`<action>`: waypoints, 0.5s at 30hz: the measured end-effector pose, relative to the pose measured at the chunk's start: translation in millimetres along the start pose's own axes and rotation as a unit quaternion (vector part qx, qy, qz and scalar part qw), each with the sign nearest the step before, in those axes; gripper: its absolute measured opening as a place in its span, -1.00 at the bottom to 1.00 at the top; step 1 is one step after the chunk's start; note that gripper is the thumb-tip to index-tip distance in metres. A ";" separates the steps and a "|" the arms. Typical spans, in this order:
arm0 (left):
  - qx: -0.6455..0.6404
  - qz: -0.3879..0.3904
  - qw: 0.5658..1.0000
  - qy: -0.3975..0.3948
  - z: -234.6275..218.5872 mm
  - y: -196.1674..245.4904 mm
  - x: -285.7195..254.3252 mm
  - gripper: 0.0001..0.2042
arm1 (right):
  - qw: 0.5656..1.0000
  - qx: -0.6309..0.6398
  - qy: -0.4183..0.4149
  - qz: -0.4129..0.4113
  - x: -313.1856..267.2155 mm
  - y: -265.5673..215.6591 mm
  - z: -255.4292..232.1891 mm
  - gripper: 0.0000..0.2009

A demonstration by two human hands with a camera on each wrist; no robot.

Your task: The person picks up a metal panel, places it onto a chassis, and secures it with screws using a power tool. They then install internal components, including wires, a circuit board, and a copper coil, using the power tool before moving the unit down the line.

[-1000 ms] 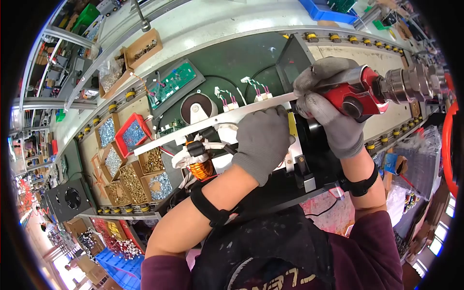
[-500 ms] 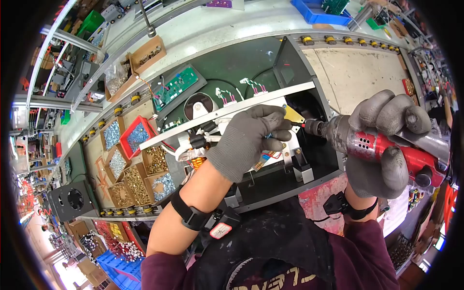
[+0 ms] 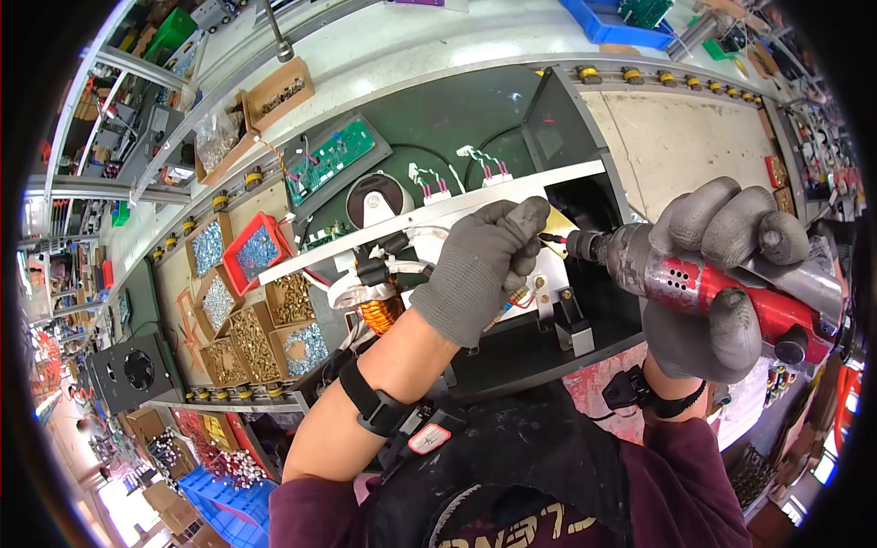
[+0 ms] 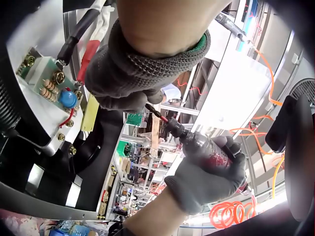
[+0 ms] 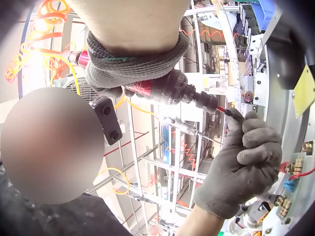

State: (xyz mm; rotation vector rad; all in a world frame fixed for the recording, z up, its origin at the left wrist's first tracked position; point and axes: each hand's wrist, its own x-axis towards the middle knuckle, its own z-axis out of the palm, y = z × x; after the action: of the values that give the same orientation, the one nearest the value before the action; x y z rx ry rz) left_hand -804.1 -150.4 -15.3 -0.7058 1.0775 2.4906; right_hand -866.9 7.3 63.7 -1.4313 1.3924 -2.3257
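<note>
My right hand (image 3: 722, 274) grips a red and grey power screwdriver (image 3: 681, 274), its fingers wrapped round the body. The driver lies roughly level, with its bit (image 5: 226, 112) toward the left hand. My left hand (image 3: 489, 265), gloved in grey like the right, has curled fingers and pinches the bit's tip between thumb and forefinger; anything small inside that pinch is hidden. Both hands are over a dark metal case (image 3: 493, 361), beside a long pale metal bar (image 3: 365, 233) crossing it. Near the left hand are a yellow plate (image 4: 91, 113) and a blue round component (image 4: 68, 99) on a small board.
Left of the case stand a red bin (image 3: 239, 274) of screws and several cardboard boxes (image 3: 248, 342) of fasteners. A green circuit board (image 3: 338, 151) and a copper-wound coil (image 3: 379, 315) sit in the case. Rollers (image 3: 630, 73) line the conveyor edge; a blue tray (image 3: 603, 32) is behind.
The driver has swung from pointing rightward to pointing its bit at the left hand. Over the last half second, the left hand has come to the bit's tip.
</note>
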 end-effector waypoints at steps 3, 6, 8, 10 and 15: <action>-0.007 0.000 1.000 -0.010 5.7 1.7 -4.0 -0.66 | 0.998 -0.024 0.050 -0.030 -4.9 4.6 0.4 -0.54; -0.017 -0.010 1.000 -0.013 6.6 1.0 -2.8 -0.61 | 0.997 -0.046 0.048 -0.033 -4.2 6.3 -2.4 -0.54; -0.009 -0.012 1.000 -0.016 5.0 2.5 -3.5 -0.59 | 0.996 -0.062 0.069 -0.014 2.9 0.1 6.1 -0.54; -0.002 -0.015 1.000 -0.020 5.1 4.0 -3.4 -0.58 | 0.993 -0.079 0.090 0.005 2.5 1.7 21.1 -0.54; -0.006 -0.025 0.999 -0.022 6.3 5.9 -0.4 -0.55 | 0.978 -0.083 0.180 -0.062 -0.9 8.1 21.2 -0.54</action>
State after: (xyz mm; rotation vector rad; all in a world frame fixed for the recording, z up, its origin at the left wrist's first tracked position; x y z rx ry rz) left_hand -808.5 -149.6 -8.0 -0.6705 1.0190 2.4599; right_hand -853.6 -10.9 60.4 -1.2052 1.6647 -2.7120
